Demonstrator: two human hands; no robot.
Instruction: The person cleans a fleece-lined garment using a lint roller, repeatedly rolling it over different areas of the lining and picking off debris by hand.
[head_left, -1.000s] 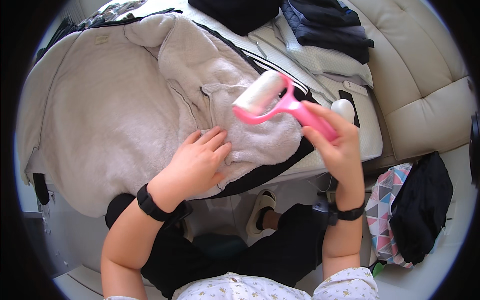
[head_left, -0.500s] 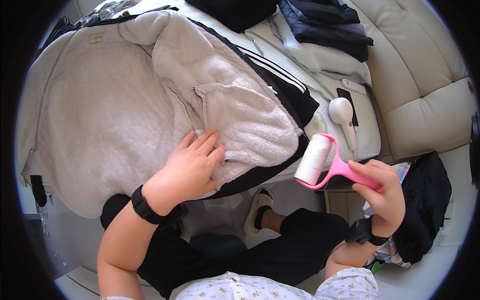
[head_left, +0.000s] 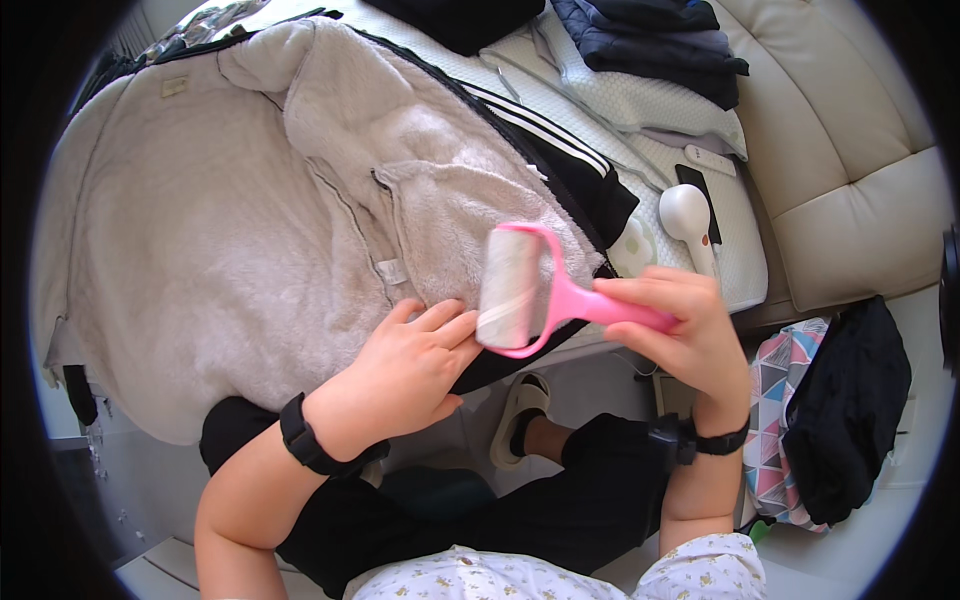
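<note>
Curling the right hand (head_left: 685, 325) around the smooth, glossy pink handle (head_left: 625, 312) of a lint roller (head_left: 567, 297), pinching it between thumb and fingers. Holding its white cylinder (head_left: 508, 290), faintly streaked and slightly blurred, over the near right part of a fleece lining (head_left: 220, 230), just beside the left fingertips; being unable to tell contact with the pile from a slight gap.

Resting the left hand (head_left: 405, 360) palm down along the lining's near edge, spreading the fingers loosely and holding the thumb apart. Touching soft, cream-beige plush there, just below a small white tag (head_left: 392, 272) and a dark seam curving around a pocket shape. Wearing a black band (head_left: 310, 440) on each wrist.

Facing, farther out, the lining's broad, shallowly rumpled spread, then black cloth (head_left: 610, 210) bearing straight white stripes, lying over a finely textured white mat (head_left: 745, 255). Seeing on that mat a smooth white device (head_left: 685, 212) with a rounded head, a flat black slab (head_left: 690, 180) and a slim white remote (head_left: 709, 159), with folded dark clothes (head_left: 655, 50) stacking thickly behind. Looking rightward at a padded beige sofa (head_left: 850, 120), creasing at its seams, and, lower, at limp black fabric (head_left: 845, 410) draping against a triangle-patterned bag (head_left: 775, 450).
</note>
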